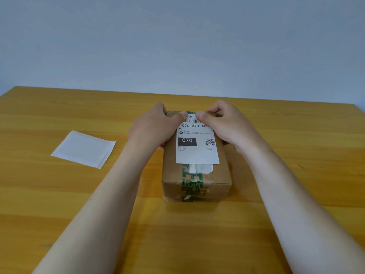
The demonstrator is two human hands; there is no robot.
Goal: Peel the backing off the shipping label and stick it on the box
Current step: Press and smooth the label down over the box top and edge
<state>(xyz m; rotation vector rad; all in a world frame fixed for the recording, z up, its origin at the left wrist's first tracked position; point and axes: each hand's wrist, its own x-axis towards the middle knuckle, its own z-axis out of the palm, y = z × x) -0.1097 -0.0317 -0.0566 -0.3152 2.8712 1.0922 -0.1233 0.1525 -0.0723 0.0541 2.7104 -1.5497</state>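
Backing (84, 148) lies peeled on worktop (276, 135), label (197, 153) on box (221, 175); left hand (150, 129) and right hand (227, 127) fingers (161, 107) grip box's far end, thumbs (180, 115) pressing label; we reckon only smoothing remains.

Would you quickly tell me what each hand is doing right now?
Left hand: grips the box, thumb pressing the label.
Right hand: likewise grips the box, thumb on the label.

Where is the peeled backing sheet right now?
In the head view, the backing sheet lies flat on the table, left of the left hand and the box, touching neither.
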